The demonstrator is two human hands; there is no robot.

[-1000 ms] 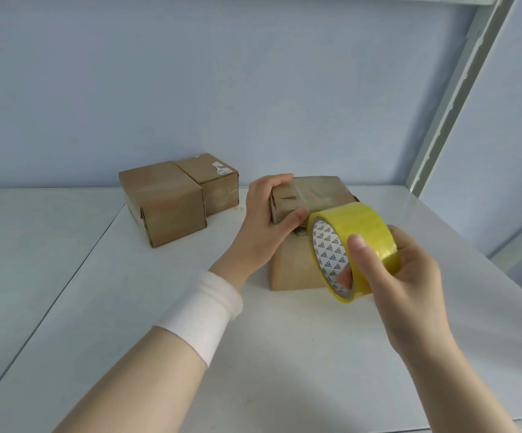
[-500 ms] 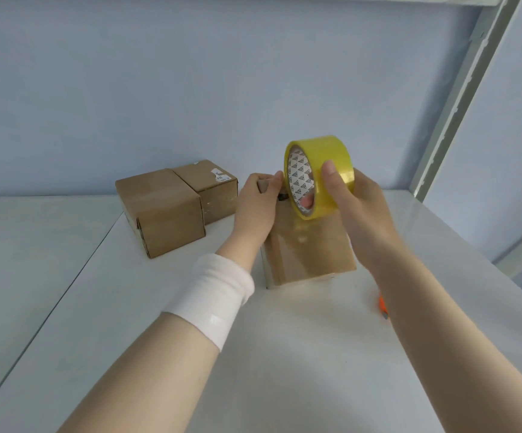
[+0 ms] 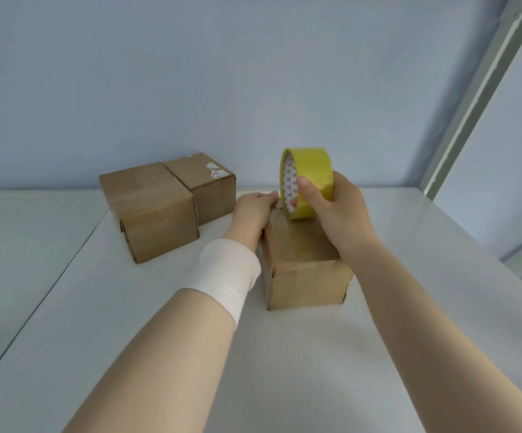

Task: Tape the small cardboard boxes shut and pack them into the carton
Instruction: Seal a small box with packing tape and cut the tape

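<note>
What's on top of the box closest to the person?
A yellow tape roll is held on edge at the box's far end by the right hand; the left hand rests beside it. Both cover the far edge, so tape laid there can't be seen.

Small cardboard boxes: three
Roll of yellow tape: one
Hands: two, left hand and right hand
White wristband: one
</note>
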